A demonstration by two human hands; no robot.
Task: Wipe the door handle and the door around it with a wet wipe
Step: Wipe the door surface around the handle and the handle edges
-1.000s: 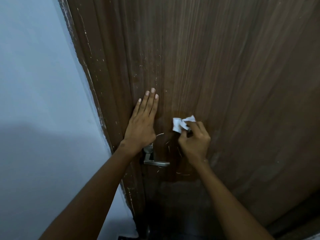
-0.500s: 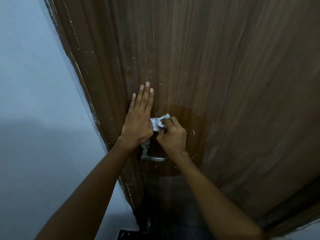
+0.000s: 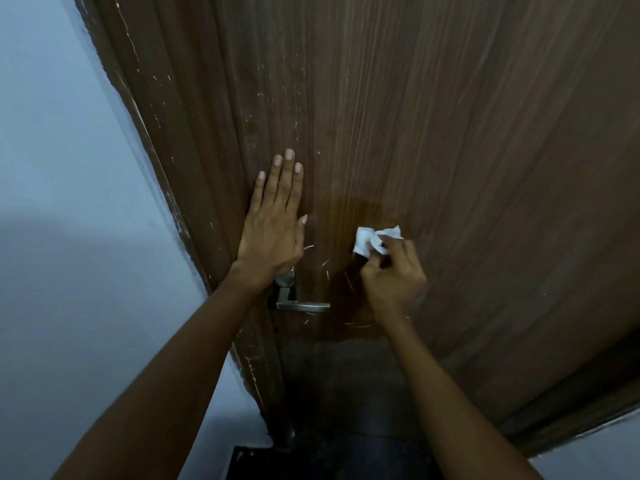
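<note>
A dark brown wooden door [image 3: 433, 133] fills most of the view. Its silver lever handle [image 3: 301, 304] sits low near the door's left edge, partly hidden by my left wrist. My left hand [image 3: 273, 230] lies flat on the door just above the handle, fingers straight and together. My right hand [image 3: 391, 275] pinches a crumpled white wet wipe [image 3: 374, 239] against the wood, to the right of and a little above the handle. A darker damp patch [image 3: 360, 216] spreads over the wood around the wipe.
A pale blue-grey wall [image 3: 69, 202] runs along the left of the chipped door frame [image 3: 162, 161]. Dark floor [image 3: 346, 455] shows below the door. Small white scratches mark the wood around the handle.
My right hand swept the wipe left until it touched my left hand, then back to the right of the handle. My left hand stayed flat on the door.
</note>
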